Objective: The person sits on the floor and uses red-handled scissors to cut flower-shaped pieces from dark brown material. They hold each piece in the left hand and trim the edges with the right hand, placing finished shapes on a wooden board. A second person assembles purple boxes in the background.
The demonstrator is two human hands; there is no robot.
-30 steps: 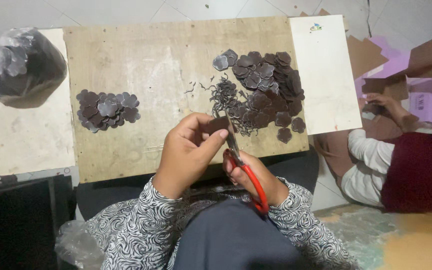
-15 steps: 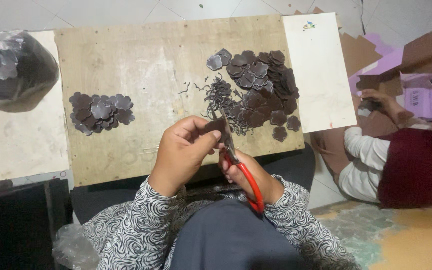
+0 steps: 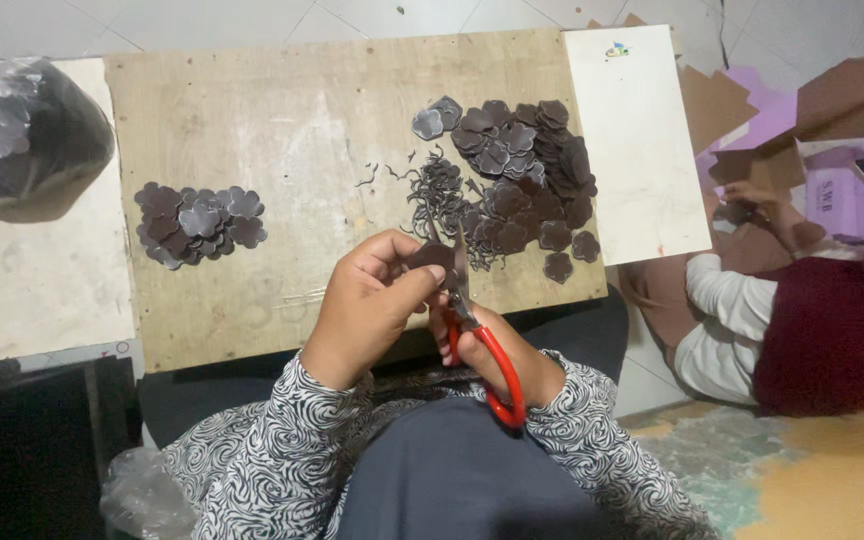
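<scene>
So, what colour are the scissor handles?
Red, seen best in the head view: scissors in the right hand.

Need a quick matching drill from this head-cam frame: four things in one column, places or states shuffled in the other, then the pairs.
1. scissors
2. small pile of flower cutouts
3. dark plastic bag
4. single brown cutout

a. far left, off the wooden board
b. pinched in the left hand
c. left part of the board
d. red-handled, in the right hand

Pairs: 1-d, 2-c, 3-a, 4-b
</scene>
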